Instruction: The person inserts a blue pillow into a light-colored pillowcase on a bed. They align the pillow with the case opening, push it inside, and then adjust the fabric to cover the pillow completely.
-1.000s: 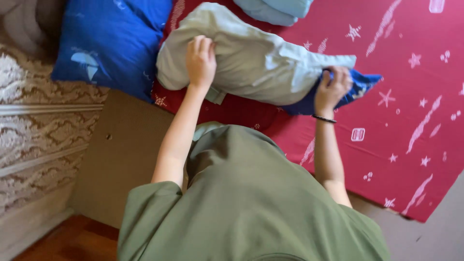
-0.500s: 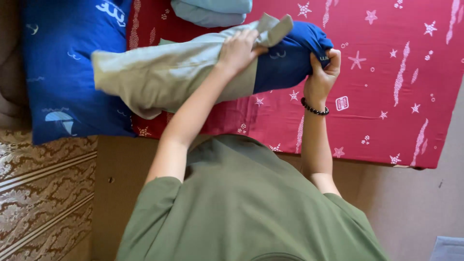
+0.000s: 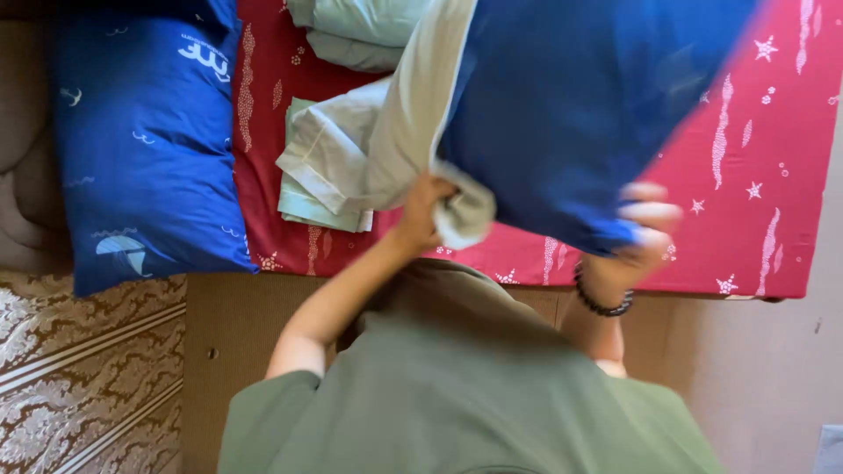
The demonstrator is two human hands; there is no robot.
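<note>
A large blue pillow is lifted above the red star-patterned bed sheet. A pale green pillowcase hangs off its left end, bunched up. My left hand grips the gathered edge of the pillowcase. My right hand, blurred and wearing a dark bead bracelet, holds the lower corner of the blue pillow. My green shirt fills the bottom of the view.
A second blue pillow lies on the left side of the bed. Folded pale green cloth rests on the sheet, and another pale bundle lies at the top. A patterned brown surface is at lower left.
The pillow has been raised off the bed and now fills the upper view. The pillowcase has slid left, baring most of the blue pillow. Both hands dropped lower in the frame.
</note>
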